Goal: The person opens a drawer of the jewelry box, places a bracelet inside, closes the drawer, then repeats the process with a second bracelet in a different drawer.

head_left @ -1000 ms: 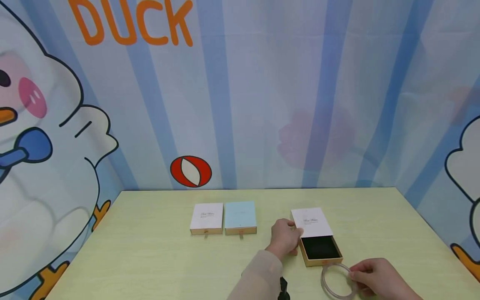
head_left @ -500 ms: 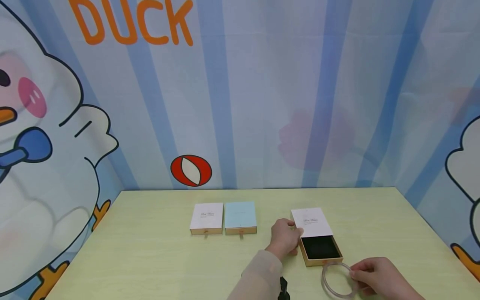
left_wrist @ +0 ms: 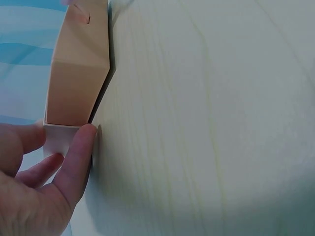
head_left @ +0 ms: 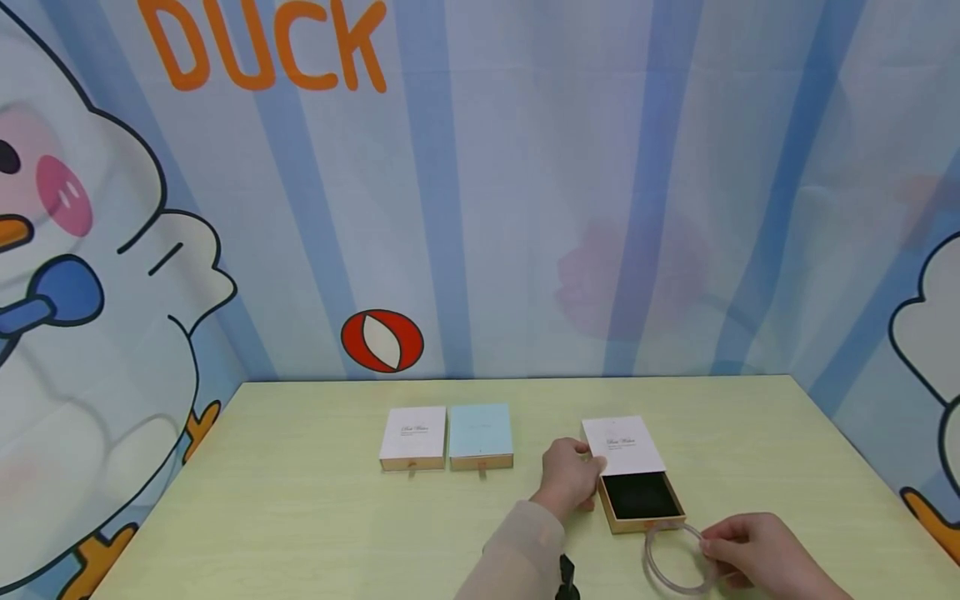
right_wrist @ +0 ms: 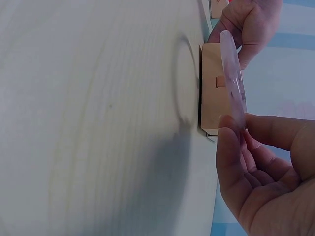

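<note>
A white-lidded drawer box (head_left: 624,446) stands at the right of the table, its tan drawer (head_left: 645,525) pulled out toward me and showing a black lining. My left hand (head_left: 567,477) grips the left side of the white sleeve; in the left wrist view its fingers (left_wrist: 74,162) hold the sleeve's end beside the tan drawer. Between thumb and fingers my right hand (head_left: 761,554) pinches a pale, translucent bangle (head_left: 678,588) by its right side. The bangle hangs just in front of the drawer, and the right wrist view shows its shadow on the tabletop.
Further left stand two closed drawer boxes side by side, a white box (head_left: 414,433) and a light blue box (head_left: 480,431), each with a small pull tab. A dark object (head_left: 567,577) shows beside my left sleeve. A printed curtain (head_left: 517,208) rises behind the pale table (head_left: 337,517).
My right hand and the bangle have shifted very slightly to the right. My left hand and the boxes have stayed where they were.
</note>
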